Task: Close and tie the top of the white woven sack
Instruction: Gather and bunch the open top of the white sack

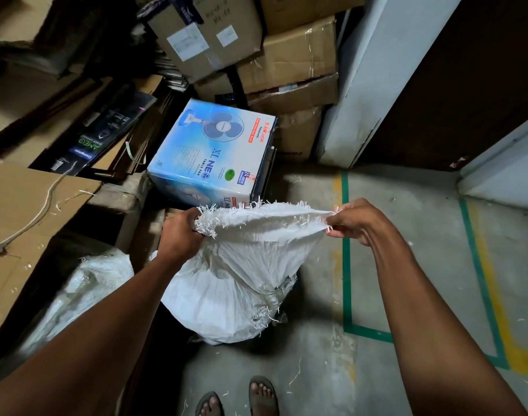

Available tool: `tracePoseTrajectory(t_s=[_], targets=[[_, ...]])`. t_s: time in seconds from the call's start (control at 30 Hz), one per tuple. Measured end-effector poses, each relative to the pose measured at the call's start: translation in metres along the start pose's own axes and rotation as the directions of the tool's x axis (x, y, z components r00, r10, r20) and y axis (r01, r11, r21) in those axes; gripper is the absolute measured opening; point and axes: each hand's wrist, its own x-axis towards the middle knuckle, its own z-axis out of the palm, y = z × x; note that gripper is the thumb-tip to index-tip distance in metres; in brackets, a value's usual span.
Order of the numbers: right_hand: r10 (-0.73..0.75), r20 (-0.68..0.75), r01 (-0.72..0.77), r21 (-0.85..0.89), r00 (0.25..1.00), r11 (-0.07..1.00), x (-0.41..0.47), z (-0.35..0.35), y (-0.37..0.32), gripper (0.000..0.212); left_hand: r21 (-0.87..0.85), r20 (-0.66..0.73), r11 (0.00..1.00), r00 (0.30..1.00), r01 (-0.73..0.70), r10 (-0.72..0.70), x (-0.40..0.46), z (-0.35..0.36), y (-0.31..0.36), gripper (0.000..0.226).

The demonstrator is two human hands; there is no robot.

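Right now the white woven plastic sack (241,274) stands on the grey concrete floor (406,265) just ahead of my sandalled feet (238,397), and its frayed top edge (256,213) is stretched flat between my two hands. My left hand (181,232) has its fingers curled round a gathered bunch of the fraying mouth at that end; my right hand (355,220) pinches the opposite corner between thumb and fingertips. I hold it this way, I judge, to pull the two lips of the mouth together into one straight line, so the opening is shut before I bunch it for tying. The mouth looks closed along that line, but nothing is knotted yet, and I see no separate cord near my fingers, so the tie probably has to come from the sack's own corners or loose strands.

Below my right hand, lower on the sack's side, there is a ragged, puckered patch (268,307) with loose threads; whether it is a tear I cannot tell.

Beyond my fingers sits a blue and white table fan carton (211,151), with brown cardboard boxes (286,55) stacked behind it. Under my left forearm lies a second crumpled white sack (85,286), beside flattened brown cardboard sheets (25,211). Past my right hand, green and yellow painted lines (346,265) run along the floor.
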Motion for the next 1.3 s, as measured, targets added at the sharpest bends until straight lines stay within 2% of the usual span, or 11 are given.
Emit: tracePoseTrajectory(t_s=[0.17, 0.27, 0.4, 0.53, 0.67, 0.77, 0.83, 0.93, 0.97, 1.1, 1.3], targets=[[-0.189, -0.328, 0.057, -0.373, 0.926, 0.926, 0.014, -0.009, 0.017, 0.021, 0.041, 0.025, 0.998, 0.999, -0.038, 0.037, 0.0, 0.001, 0.009, 0.033], [-0.265, -0.41, 0.147, -0.296, 0.873, 0.944, 0.017, -0.001, 0.02, 0.017, 0.057, 0.013, 0.996, 0.998, -0.064, 0.063, 0.003, 0.001, 0.012, 0.032], [-0.202, -0.356, 0.129, -0.218, 0.912, 0.967, 0.012, -0.007, 0.023, 0.022, 0.054, 0.015, 0.997, 0.999, -0.053, 0.052, 0.001, -0.001, 0.005, 0.03], [-0.058, -0.364, 0.07, 0.022, 0.93, 0.997, 0.009, -0.009, 0.035, 0.02, 0.075, 0.024, 0.996, 0.999, -0.05, 0.049, -0.003, 0.002, 0.011, 0.022], [-0.199, -0.397, 0.152, -0.147, 0.896, 0.978, 0.008, 0.001, 0.033, 0.017, 0.087, 0.017, 0.995, 0.999, -0.048, 0.047, -0.006, 0.001, 0.014, 0.027], [-0.369, -0.356, 0.244, -0.349, 0.859, 0.905, -0.003, 0.011, 0.019, 0.033, 0.087, 0.002, 0.996, 1.0, -0.026, 0.026, -0.009, 0.0, 0.011, 0.028], [-0.561, -0.312, 0.358, -0.518, 0.767, 0.777, -0.02, 0.028, 0.01, 0.053, 0.084, -0.002, 0.996, 1.0, -0.011, 0.011, -0.011, 0.001, 0.009, 0.03], [-0.9, -0.044, 0.635, -0.694, 0.434, 0.341, -0.046, 0.072, 0.004, 0.069, 0.06, -0.01, 0.998, 1.0, -0.002, 0.003, -0.01, 0.003, 0.009, 0.032], [-0.912, 0.093, 0.657, -0.723, 0.399, 0.213, -0.049, 0.089, 0.007, 0.076, 0.059, -0.01, 0.998, 1.0, -0.007, 0.008, -0.009, 0.003, 0.01, 0.033], [-0.765, 0.379, 0.517, -0.853, 0.52, -0.072, -0.032, 0.139, 0.033, 0.122, 0.078, -0.001, 0.996, 0.999, -0.04, 0.04, -0.006, 0.003, 0.008, 0.042], [-0.771, 0.497, 0.489, -0.826, 0.398, -0.28, -0.001, 0.142, 0.046, 0.097, 0.06, 0.008, 0.997, 0.998, -0.057, 0.056, -0.008, 0.001, -0.003, 0.046]])
